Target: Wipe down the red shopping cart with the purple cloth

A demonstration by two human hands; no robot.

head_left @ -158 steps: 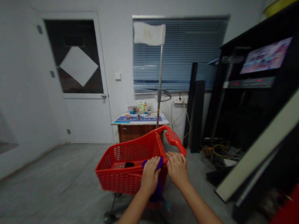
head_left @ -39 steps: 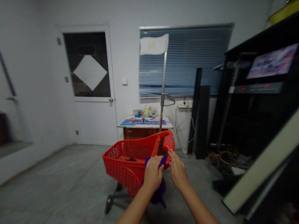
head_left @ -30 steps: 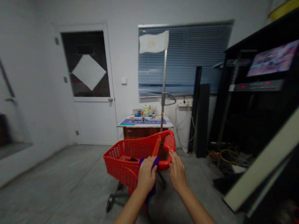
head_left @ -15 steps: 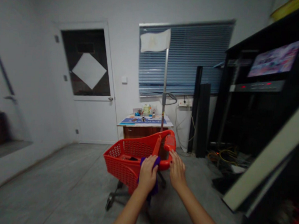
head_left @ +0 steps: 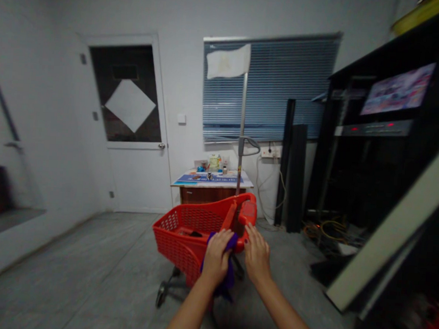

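Observation:
A red shopping cart [head_left: 186,241] stands on the grey floor, its basket pointing left. My left hand [head_left: 218,255] is closed on a purple cloth [head_left: 229,278], pressing it to the cart's near rim. Part of the cloth hangs down below the hand. My right hand [head_left: 256,252] rests at the near end of the red handle [head_left: 249,210], its fingers apart and touching the plastic. A small dark item [head_left: 195,234] lies inside the basket. A pole with a white flag [head_left: 228,63] rises behind the handle.
Behind the cart is a small desk [head_left: 178,183] with small items on top. A white door [head_left: 134,179] is at the left. On the right stand a dark rack [head_left: 314,189] with a lit screen [head_left: 398,90], a leaning pale board [head_left: 392,232] and loose cables [head_left: 332,228].
My right hand has shifted slightly left along the near end of the handle. The purple cloth now shows more to the right of my left hand.

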